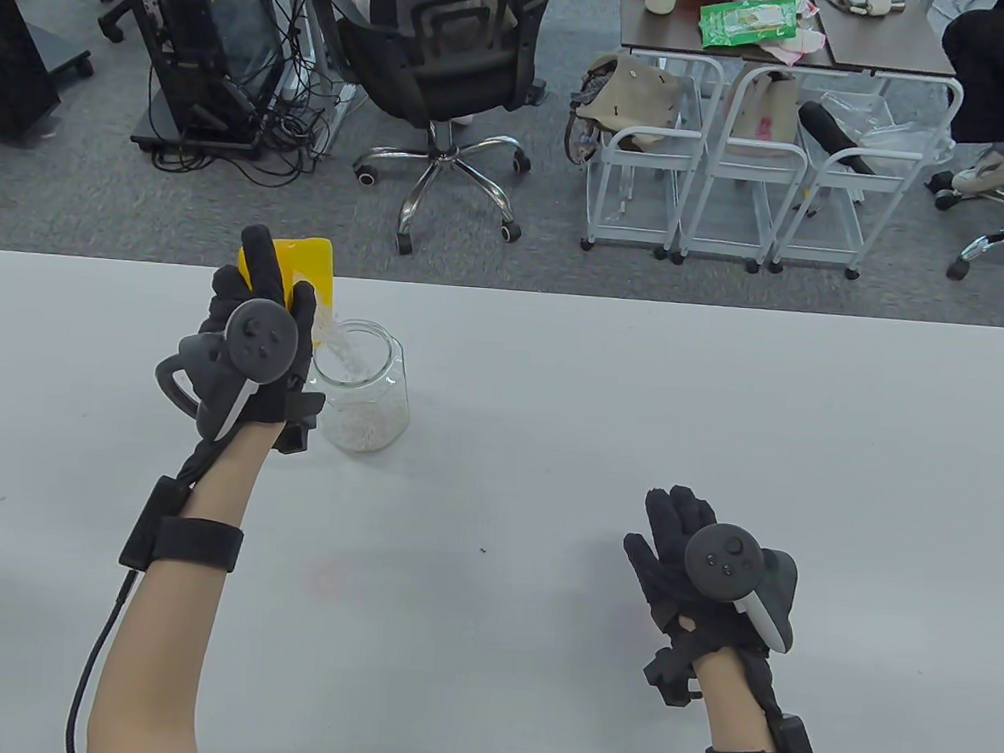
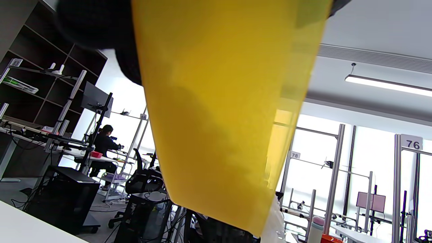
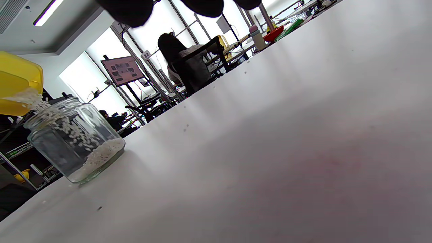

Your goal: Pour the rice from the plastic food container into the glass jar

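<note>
Two hands are in view: your left hand (image 1: 253, 353) grips the yellow plastic food container (image 1: 309, 269), tilted over the glass jar (image 1: 363, 398) near the far left of the surface (image 1: 633, 453), and rice (image 3: 64, 126) streams into it. Your right hand (image 1: 702, 576) rests flat, fingers spread, well apart, holding nothing. The container looks light and a little flexible, so grip its side walls; the unsupported jar seems hard, fragile and easy to knock.

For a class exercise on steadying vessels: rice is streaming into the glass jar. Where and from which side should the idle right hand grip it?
Grip the glass jar around its flat-sided body, below the open mouth, from its right: the left hand and tilted yellow container crowd its left. The right hand rests well off to that side.
</note>
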`<action>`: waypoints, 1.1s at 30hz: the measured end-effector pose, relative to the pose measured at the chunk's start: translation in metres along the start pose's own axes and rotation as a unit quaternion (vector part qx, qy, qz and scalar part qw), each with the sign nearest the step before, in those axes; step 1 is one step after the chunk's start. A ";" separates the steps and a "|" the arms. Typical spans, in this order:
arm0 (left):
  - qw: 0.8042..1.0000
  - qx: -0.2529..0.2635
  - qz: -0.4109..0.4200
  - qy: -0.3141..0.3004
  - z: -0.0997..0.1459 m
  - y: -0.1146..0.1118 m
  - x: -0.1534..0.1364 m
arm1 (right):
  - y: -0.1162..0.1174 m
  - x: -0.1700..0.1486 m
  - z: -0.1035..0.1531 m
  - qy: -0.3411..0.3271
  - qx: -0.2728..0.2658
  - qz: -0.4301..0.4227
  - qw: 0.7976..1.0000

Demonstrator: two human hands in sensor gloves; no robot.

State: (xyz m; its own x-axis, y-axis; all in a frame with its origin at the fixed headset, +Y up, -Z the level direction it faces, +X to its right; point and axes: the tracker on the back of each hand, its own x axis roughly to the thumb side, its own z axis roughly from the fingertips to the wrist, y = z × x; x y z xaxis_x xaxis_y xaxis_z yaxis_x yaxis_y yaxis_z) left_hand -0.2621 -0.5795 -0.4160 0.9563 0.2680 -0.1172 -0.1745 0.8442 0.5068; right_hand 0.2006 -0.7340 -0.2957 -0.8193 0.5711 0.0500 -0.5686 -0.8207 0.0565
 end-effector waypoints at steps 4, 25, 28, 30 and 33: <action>1.000 0.004 -0.021 -0.016 0.002 -0.003 0.004 | 0.000 0.000 0.000 0.000 0.000 0.000 1.000; 0.978 0.038 -0.141 -0.148 0.016 -0.013 0.026 | 0.000 0.000 0.000 0.000 0.002 0.000 1.000; 0.973 0.041 -0.154 -0.165 0.019 -0.015 0.029 | 0.000 -0.001 0.000 0.000 0.003 0.000 1.000; 0.969 0.042 -0.166 -0.180 0.022 -0.016 0.032 | 0.000 -0.001 0.000 0.000 0.003 0.000 1.000; 0.962 0.048 -0.184 -0.198 0.024 -0.017 0.035 | 0.000 -0.001 -0.001 0.000 0.002 0.000 1.000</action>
State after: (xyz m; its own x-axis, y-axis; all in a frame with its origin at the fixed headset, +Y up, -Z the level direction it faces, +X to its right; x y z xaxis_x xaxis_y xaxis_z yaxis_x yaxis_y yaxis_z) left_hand -0.2197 -0.5957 -0.4083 0.9672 -0.2531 0.0208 0.1962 0.7966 0.5717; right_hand 0.2008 -0.7347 -0.2963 -0.8191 0.5715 0.0506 -0.5686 -0.8204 0.0609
